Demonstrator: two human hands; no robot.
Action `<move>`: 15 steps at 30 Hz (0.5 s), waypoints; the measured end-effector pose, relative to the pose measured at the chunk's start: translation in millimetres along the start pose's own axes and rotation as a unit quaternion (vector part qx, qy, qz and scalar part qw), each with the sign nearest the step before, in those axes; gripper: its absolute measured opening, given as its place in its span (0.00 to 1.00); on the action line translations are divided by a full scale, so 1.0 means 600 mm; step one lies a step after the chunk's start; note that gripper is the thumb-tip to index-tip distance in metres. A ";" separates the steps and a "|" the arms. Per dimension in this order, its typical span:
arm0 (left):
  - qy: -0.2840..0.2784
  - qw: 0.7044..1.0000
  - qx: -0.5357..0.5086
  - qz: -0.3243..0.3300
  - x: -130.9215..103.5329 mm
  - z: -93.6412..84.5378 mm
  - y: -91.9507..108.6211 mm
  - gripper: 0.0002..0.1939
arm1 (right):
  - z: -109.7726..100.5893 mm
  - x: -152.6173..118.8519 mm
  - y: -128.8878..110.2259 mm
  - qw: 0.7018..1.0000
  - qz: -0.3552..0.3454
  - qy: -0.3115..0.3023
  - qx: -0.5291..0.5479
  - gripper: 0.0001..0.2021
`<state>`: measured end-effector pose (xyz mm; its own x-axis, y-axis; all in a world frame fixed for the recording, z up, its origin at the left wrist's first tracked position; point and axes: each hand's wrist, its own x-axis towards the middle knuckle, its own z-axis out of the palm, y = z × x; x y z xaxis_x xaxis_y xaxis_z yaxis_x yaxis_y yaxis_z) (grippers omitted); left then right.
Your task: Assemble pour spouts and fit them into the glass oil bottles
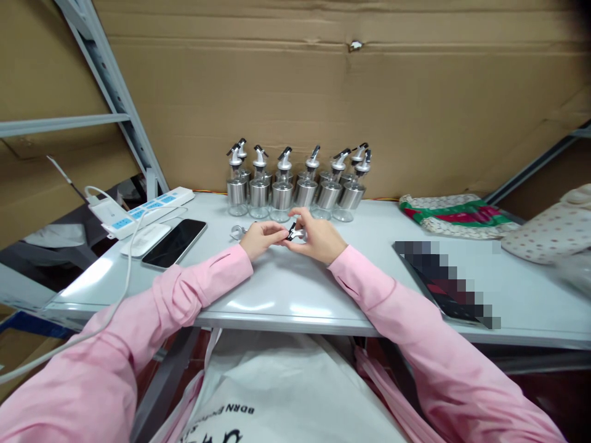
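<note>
Above the middle of the table, my right hand (pixel 318 237) is closed on a silver pourer spout (pixel 299 234) with a black flap. My left hand (pixel 265 239) reaches in from the other side, its thumb and fingers pinched at the black end of that spout. Another silver pourer part (pixel 238 232) lies on the tabletop just left of my left hand. Behind my hands stand several glass oil bottles (pixel 281 195) with steel bands, upright in rows and topped with matching silver and black spouts.
A black phone (pixel 175 243), a white charger pad (pixel 145 240) with a cable and a power strip (pixel 152 212) lie at left. At right are a dark, pixelated flat device (pixel 443 286), a patterned cloth (pixel 457 212) and a dotted bag (pixel 549 231). Cardboard (pixel 295 92) walls the back.
</note>
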<state>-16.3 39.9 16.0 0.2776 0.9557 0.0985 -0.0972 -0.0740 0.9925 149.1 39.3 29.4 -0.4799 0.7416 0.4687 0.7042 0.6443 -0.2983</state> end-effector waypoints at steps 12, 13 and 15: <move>-0.013 0.999 -0.048 0.005 0.001 -0.001 -0.005 0.19 | -0.002 0.000 -0.008 1.000 0.008 0.000 -0.008 0.24; -0.012 0.999 -0.046 0.008 0.001 -0.001 -0.005 0.19 | -0.002 0.000 -0.008 1.000 0.008 0.004 -0.009 0.24; -0.012 0.999 -0.043 0.016 0.001 0.000 -0.004 0.18 | -0.002 0.000 -0.008 1.000 0.007 0.014 -0.012 0.24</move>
<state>-16.0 40.7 13.5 0.2962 0.9459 0.1326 -0.1871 -0.0787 0.9792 146.1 35.7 31.6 -0.4546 0.7449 0.4883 0.7231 0.6288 -0.2860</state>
